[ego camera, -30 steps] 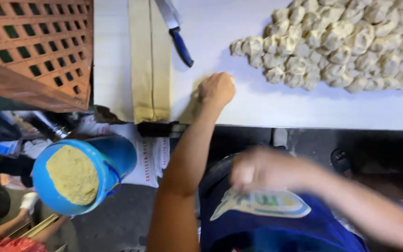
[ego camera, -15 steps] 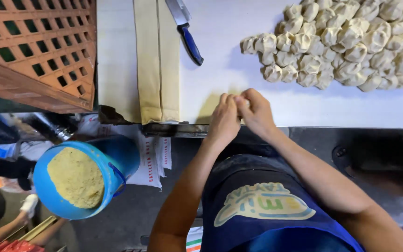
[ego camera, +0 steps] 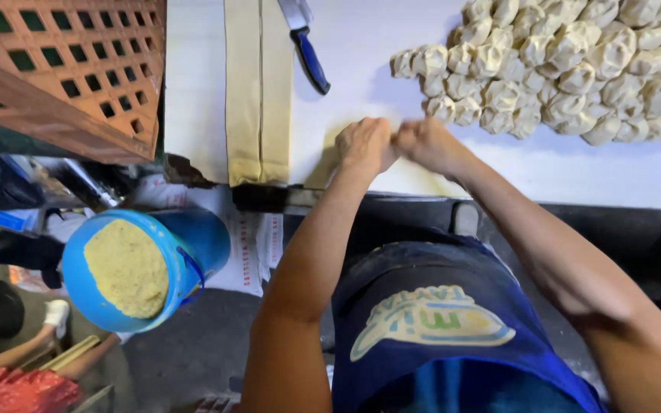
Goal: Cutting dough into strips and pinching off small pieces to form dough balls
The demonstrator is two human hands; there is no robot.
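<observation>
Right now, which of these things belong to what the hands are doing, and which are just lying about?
In use: left hand and right hand, pinched together on the white table; dumpling pile; dough strips; blue filling bucket.

Lying about: blue-handled knife; wooden lattice.

Knife (ego camera: 309, 52) between dough strips (ego camera: 258, 92) and dumplings (ego camera: 568, 65).

Left hand (ego camera: 363, 145) and right hand (ego camera: 430, 144) meet, fingers pinched together, on the white bench (ego camera: 392, 76) near the dumplings (ego camera: 560, 61).
</observation>
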